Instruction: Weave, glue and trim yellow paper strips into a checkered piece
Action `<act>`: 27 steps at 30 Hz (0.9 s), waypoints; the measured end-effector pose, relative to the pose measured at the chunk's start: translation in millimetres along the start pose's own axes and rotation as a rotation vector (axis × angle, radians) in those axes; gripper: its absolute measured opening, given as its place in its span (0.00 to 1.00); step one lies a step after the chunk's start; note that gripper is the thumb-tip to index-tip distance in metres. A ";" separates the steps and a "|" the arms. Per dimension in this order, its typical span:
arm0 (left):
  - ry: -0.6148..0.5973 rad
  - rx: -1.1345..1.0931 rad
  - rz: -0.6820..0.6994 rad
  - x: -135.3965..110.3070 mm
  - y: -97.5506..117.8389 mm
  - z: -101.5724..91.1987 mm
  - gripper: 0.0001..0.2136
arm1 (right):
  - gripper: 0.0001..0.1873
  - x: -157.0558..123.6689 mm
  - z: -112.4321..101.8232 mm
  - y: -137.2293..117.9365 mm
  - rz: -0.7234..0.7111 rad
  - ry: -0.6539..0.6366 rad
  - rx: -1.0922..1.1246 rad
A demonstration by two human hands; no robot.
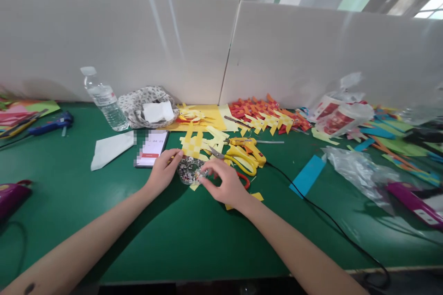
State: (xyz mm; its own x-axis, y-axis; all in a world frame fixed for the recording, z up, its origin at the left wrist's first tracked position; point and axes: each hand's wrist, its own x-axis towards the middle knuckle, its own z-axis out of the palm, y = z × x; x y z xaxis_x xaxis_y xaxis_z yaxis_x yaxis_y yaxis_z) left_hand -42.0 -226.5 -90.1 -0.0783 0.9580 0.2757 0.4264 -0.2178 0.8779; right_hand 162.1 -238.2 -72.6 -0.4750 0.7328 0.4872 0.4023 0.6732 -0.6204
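We held the yellow weave [193, 145] at its near left corner, pinched in our left hand [165, 168], perhaps so that most of its face lay uncovered. It was just beyond the clear dish [184, 173], which sat between our hands, probably for easy access to its small black-and-white bits. Our right hand [225, 182] hung at the dish's right side, fingers curved toward the thumb; we could not tell whether they gripped anything.

Yellow scissors [247, 164] and a glue gun [259, 153] crowded the space beyond that hand, and a red handle [246, 181] showed partly behind it, so reaching that way looked cramped. The gun's cord [334, 223] trailed across the table [194, 239] to our right. A phone [157, 140] lay left of the weave, with a bottle [107, 101] standing farther back.
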 end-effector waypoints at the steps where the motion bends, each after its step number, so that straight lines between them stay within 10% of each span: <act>1: -0.010 0.031 0.037 -1.1 1.3 -0.4 0.15 | 0.11 1.1 -1.5 -0.6 0.033 0.107 0.005; 5: -0.121 0.073 0.205 -8.3 12.3 -1.1 0.13 | 0.29 6.9 -4.7 -1.9 0.239 0.346 0.058; 13: -0.292 0.309 0.416 -4.2 18.4 -10.5 0.11 | 0.24 11.3 -15.0 19.2 0.430 0.199 0.203; 19: -0.395 0.505 0.524 10.9 17.4 -36.1 0.05 | 0.28 12.1 -36.3 28.6 0.258 0.169 -0.719; 22: -0.606 0.512 0.519 8.0 21.7 -39.3 0.10 | 0.24 12.8 -38.8 25.3 0.097 0.141 -0.783; 27: -0.551 0.589 0.537 8.9 16.1 -39.3 0.07 | 0.17 10.7 -29.5 24.4 0.026 -0.045 -0.678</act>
State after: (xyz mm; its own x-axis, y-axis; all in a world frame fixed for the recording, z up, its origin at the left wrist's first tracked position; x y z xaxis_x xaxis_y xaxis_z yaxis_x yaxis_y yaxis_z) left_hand -71.3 -228.8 -58.1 0.6280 0.7437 0.2292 0.6773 -0.6673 0.3098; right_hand 189.9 -211.0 -64.5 -0.4846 0.7548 0.4421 0.8089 0.5790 -0.1020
